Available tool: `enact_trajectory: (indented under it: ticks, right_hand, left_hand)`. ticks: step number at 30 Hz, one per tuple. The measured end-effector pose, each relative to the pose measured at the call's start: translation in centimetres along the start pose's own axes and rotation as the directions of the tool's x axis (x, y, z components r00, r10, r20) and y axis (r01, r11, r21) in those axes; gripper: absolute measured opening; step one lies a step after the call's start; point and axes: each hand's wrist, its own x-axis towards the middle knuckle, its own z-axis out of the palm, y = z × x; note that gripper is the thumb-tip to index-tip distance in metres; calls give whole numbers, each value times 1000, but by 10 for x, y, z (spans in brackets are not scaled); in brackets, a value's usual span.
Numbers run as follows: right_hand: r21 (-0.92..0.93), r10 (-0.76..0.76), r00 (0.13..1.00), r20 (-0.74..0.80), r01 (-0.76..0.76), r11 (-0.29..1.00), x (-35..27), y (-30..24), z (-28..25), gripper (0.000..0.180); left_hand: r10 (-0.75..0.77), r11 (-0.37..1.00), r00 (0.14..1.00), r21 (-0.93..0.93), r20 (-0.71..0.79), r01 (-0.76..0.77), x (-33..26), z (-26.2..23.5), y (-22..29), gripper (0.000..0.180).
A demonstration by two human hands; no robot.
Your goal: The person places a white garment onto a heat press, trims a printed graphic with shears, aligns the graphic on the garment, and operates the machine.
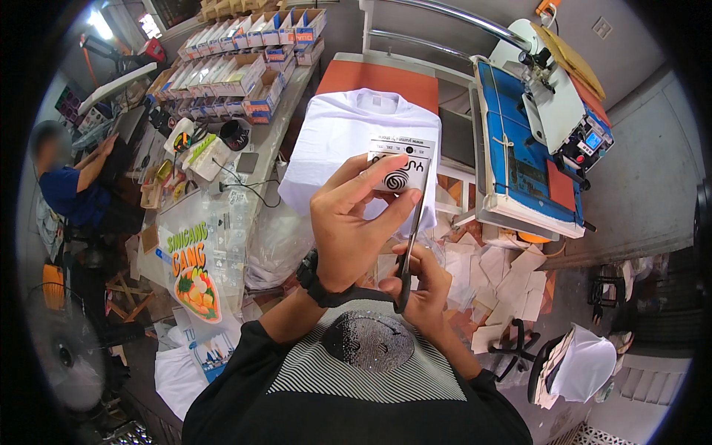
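Observation:
My left hand (348,222) pinches a small white printed label sheet (400,165) with black lettering and a round swirl mark, held up in front of me. In my right hand (426,285) is a pair of dark-handled scissors (417,226). Their blades run along the sheet's right edge; whether they are cutting into it I cannot tell. Beyond my hands a white T-shirt (326,141) lies flat, collar away from me, on an orange-red board (393,78). A black watch sits on my left wrist.
A blue heat press-like machine (512,141) with a small control screen stands at right. Along the left runs a long table (256,215) with rows of boxes (230,78) and a colourful print (196,282). A seated person (78,182) is at far left. Papers (497,285) litter the floor.

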Motion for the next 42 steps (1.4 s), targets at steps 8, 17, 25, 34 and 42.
enact_trajectory:
  ticks: [8, 17, 25, 34, 42]
  right_hand:
    - [-3, -9, 999, -41, 9, 1000, 2, 4, -1, 61]
    - [20, -29, 995, -97, 31, 999, 6, 13, 1, 51]
    - [25, 595, 791, -143, -598, 801, 15, 43, -1, 44]
    - [-183, 203, 631, 749, -98, 978, 54, 133, 168, 44]
    - [-424, -22, 733, 680, 417, 804, 134, 246, 435, 18]
  left_hand:
    - [-20, 998, 999, 55, 36, 18, -4, 2, -2, 43]
    - [-79, 996, 997, 36, 17, 79, -6, 7, -7, 40]
    - [-376, 908, 916, 141, -137, 394, -26, -63, -38, 67]
    - [-691, 381, 492, 311, -530, 871, -263, -233, -136, 25]
    - [-696, 456, 290, -93, -657, 885, -260, -317, -132, 20]
